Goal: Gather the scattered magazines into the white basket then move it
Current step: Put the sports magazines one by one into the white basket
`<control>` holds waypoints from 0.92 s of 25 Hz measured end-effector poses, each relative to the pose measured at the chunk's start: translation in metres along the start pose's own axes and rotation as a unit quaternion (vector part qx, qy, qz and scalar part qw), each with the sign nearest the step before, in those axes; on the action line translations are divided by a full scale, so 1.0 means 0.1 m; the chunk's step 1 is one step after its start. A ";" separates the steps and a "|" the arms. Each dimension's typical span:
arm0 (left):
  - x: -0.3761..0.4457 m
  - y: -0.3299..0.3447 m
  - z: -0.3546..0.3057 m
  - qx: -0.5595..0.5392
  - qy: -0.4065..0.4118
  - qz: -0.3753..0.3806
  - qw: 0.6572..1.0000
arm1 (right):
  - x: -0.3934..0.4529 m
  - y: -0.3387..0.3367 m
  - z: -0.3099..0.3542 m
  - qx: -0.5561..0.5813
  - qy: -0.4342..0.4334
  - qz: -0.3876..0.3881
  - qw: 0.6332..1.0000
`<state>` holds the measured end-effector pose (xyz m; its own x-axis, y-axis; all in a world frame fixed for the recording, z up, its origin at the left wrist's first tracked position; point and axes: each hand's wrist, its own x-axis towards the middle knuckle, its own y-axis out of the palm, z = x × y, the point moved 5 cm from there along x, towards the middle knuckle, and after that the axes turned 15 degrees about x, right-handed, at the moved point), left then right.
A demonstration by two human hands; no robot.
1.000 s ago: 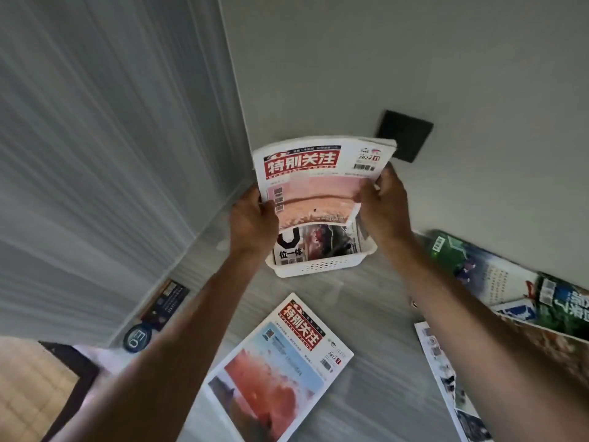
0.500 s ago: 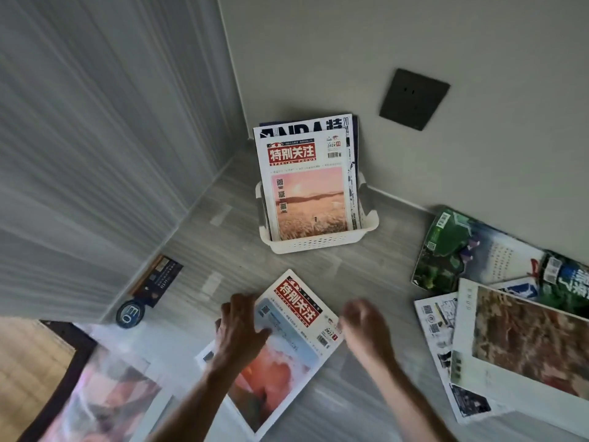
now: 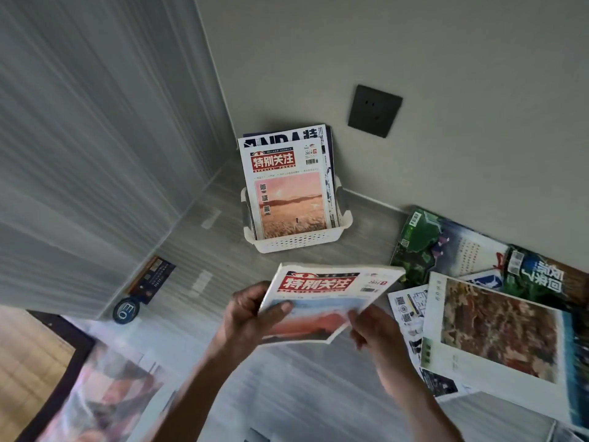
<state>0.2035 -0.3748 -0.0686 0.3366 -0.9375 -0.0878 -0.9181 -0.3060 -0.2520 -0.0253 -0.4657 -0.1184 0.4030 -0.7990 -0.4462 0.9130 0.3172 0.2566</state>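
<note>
Floor (image 3: pixel 302 393) is grey plank, with loose magazines (image 3: pixel 497 327) piled along the wall on the right, well apart from the white basket (image 3: pixel 298 242) in the corner, which already has upright magazines (image 3: pixel 287 186) stacked in it. Red-title magazine (image 3: pixel 322 298) is lifted off the floor, between the basket and the camera. Left hand (image 3: pixel 245 317) grips its left edge, thumb on the cover, and right hand (image 3: pixel 377 330) has fingers curled on the lower right corner.
</note>
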 end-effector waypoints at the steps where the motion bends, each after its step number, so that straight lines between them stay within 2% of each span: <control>1: 0.05 -0.06 -0.09 0.037 0.022 -0.037 0.998 | 0.04 -0.01 0.16 -0.022 -0.050 0.011 0.998; 3: 0.08 -0.11 -0.11 0.123 0.042 -0.095 0.987 | 0.06 0.03 0.33 -0.093 -0.127 0.016 0.987; 4: 0.06 -0.08 -0.05 0.146 0.024 -0.106 0.983 | 0.07 0.05 0.32 -0.144 -0.145 0.010 0.979; 6: -0.01 0.01 0.18 0.193 -0.036 -0.104 0.975 | 0.07 0.08 0.20 -0.239 -0.151 -0.024 0.959; 8: -0.04 0.01 0.25 0.238 -0.042 -0.112 0.964 | 0.11 0.11 0.25 -0.253 -0.164 -0.037 0.953; 12: 0.50 -0.36 -0.42 0.196 0.008 -0.178 0.964 | 0.55 0.50 1.06 -0.216 -0.229 -0.023 0.949; 15: 1.19 -0.71 -0.69 0.138 0.009 -0.233 0.963 | 1.16 0.94 1.59 -0.214 -0.260 -0.060 0.940; 17: 1.60 -0.84 -0.58 0.108 -0.059 -0.230 0.965 | 1.57 1.11 1.73 -0.243 -0.250 -0.107 0.931; 19: 1.82 -0.89 -0.35 0.096 -0.127 -0.178 0.971 | 1.89 1.15 1.65 -0.246 -0.187 -0.119 0.944; 21: 1.86 -0.90 -0.14 0.166 -0.185 -0.134 0.959 | 1.99 1.07 1.40 -0.220 -0.102 -0.106 0.964; 22: 1.79 -0.89 -0.09 0.219 -0.193 -0.152 0.944 | 1.93 0.97 1.26 -0.214 -0.091 -0.109 0.966; 23: 1.69 -0.84 -0.06 0.249 -0.164 -0.187 0.936 | 1.79 0.84 1.11 -0.213 -0.097 -0.115 0.965</control>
<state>0.3364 -0.5082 -0.0563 0.7356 -0.6545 -0.1746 -0.5393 -0.4098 -0.7356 0.1165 -0.6391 -0.0816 0.2046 -0.9407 -0.2707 0.9367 0.2685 -0.2249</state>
